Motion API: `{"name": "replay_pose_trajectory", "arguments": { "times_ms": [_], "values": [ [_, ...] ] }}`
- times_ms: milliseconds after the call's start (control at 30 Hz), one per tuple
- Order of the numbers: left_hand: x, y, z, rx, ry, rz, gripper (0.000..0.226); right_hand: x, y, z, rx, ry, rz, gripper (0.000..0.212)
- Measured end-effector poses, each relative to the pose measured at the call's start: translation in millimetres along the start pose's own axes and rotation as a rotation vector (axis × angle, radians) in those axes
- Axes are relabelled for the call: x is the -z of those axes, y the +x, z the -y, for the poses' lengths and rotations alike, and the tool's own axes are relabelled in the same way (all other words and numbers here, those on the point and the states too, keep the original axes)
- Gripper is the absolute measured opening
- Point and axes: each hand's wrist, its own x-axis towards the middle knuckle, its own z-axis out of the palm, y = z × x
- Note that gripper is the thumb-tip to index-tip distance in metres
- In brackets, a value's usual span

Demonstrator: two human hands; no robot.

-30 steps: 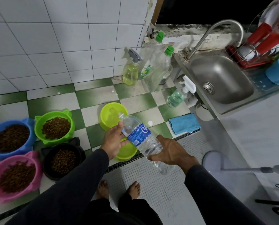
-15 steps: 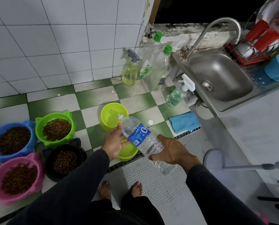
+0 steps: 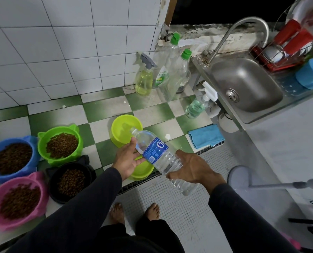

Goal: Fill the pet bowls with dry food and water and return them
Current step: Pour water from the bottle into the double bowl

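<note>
Fingers of the right hand (image 3: pixel 192 168) curl over the lower half of the water bottle (image 3: pixel 161 157) and grip it at centre frame, while the left hand (image 3: pixel 128 159) cups the neck end with thumb up and fingers underneath. The bottle is tilted, its mouth pointing up-left over the yellow-green bowl (image 3: pixel 125 131); whether a cap is on, I cannot tell. A second yellow-green bowl (image 3: pixel 143 170) sits just below the left hand, mostly hidden by it.

At lower left, 4 bowls already hold dry food: the pink bowl (image 3: pixel 18 198), the black bowl (image 3: pixel 70 179), the blue bowl (image 3: pixel 11 157) and the green bowl (image 3: pixel 60 145), packed close together. Further up the frame, a blue cloth (image 3: pixel 205 136) lies on the checked floor (image 3: pixel 101 110), with spray bottles near the wall and the sink (image 3: pixel 243 84) at upper right.

Judging from this, the water step is in hand. The bottle mouth hangs near the bowl's lower rim, so a fast tip could send water over the edge onto the tiles, right by bare feet. A soft bottle squeezed hard would gush.
</note>
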Motion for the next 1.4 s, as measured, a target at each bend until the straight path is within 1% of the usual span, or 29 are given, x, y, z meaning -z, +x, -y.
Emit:
{"name": "replay_pose_trajectory", "arguments": {
  "times_ms": [200,467,1400],
  "values": [
    [0.1,0.3,-0.7,0.005,-0.004,0.0,0.039,2.5,-0.2,2.5,-0.008,0.006,0.005,0.065],
    [3.9,3.1,1.1,0.006,0.003,0.016,0.044,2.7,-3.0,3.3,-0.019,0.01,0.009,0.065],
    [1.2,-0.8,2.0,0.009,0.03,0.027,0.045,0.9,-8.5,2.6,-0.032,0.026,0.017,0.065]
  ]
}}
